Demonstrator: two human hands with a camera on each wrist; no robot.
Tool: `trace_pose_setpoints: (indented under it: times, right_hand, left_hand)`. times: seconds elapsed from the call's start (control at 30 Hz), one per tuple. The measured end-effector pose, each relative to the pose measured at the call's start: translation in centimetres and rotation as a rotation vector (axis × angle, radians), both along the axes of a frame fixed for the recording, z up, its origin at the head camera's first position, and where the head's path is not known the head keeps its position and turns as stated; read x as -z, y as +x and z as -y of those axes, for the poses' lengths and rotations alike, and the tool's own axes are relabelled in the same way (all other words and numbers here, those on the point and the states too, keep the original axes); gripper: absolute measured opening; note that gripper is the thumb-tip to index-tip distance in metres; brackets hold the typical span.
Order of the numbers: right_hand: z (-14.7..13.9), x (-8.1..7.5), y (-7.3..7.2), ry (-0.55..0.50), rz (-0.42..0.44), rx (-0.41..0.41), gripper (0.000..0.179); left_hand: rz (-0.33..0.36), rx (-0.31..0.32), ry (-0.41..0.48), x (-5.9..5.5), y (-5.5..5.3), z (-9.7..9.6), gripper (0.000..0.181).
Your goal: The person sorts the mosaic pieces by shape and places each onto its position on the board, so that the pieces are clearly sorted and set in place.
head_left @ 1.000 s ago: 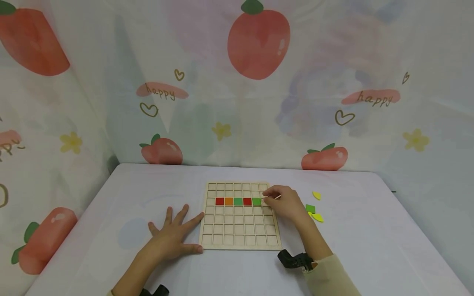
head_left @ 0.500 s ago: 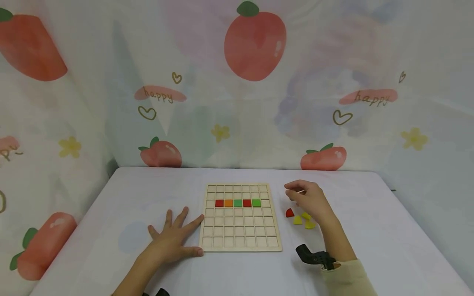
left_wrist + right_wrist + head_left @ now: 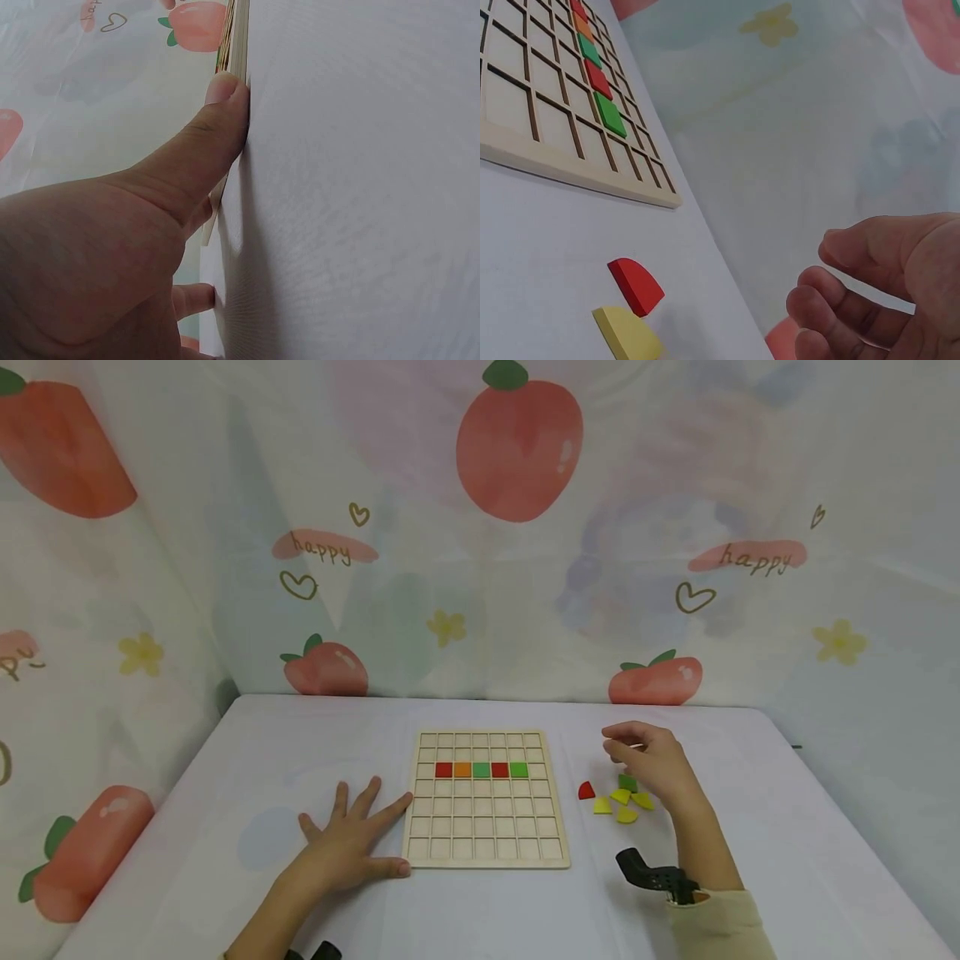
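My left hand (image 3: 345, 847) lies with fingers spread at the left edge of a wooden grid board (image 3: 483, 852); its thumb (image 3: 225, 97) touches the board's near corner. One row of the board bears colored square tiles: red (image 3: 444, 770), orange (image 3: 462, 770), teal (image 3: 482, 770), a second red (image 3: 500, 770) and a bright green one (image 3: 518, 770). Right of the board, my right hand (image 3: 648, 758) hovers with loosely bent fingers, and nothing shows between them in the right wrist view. Just below it are a green square tile (image 3: 628, 782) and several yellow rounded pieces (image 3: 626, 815).
A red quarter-round piece (image 3: 587, 791) lies nearest the board's right edge, close to a yellow piece (image 3: 626, 334). The white tabletop (image 3: 487, 914) reaches back to a fruit-printed cloth backdrop (image 3: 517, 610). Each wrist wears a black camera mount (image 3: 652, 872).
My right hand has drawn back from the board's right edge toward the right. The red piece and several yellow ones now show from behind it. The left hand stays in place.
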State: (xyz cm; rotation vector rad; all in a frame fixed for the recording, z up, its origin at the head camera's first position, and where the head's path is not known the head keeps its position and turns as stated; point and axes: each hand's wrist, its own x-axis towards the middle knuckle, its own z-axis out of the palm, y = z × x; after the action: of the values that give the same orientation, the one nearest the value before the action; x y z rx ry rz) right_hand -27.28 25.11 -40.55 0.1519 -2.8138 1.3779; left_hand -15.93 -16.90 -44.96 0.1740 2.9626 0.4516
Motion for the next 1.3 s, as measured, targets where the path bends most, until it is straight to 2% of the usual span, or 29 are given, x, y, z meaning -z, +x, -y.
trace_pose_setpoints:
  times: [0.37,0.67,1.13,1.3]
  right_hand:
    - [-1.3,0.1,0.0,0.062,0.025,0.030,0.037]
    - [-1.9,0.6,-0.1,0.140,0.115,0.062,0.038]
    - [-2.7,1.5,-0.5,0.241,0.252,0.029,0.042]
    - [-2.7,1.5,-0.5,0.258,0.247,0.028,0.043]
  left_hand:
    - [0.004,-0.005,-0.012,0.0,-0.2,-0.1,0.098]
    - [-0.010,0.005,-0.008,-0.2,0.0,0.0,0.098]
    - [-0.009,0.001,0.000,-0.1,0.0,0.0,0.098]
    - [-0.009,0.000,0.008,-0.2,0.0,0.0,0.097]
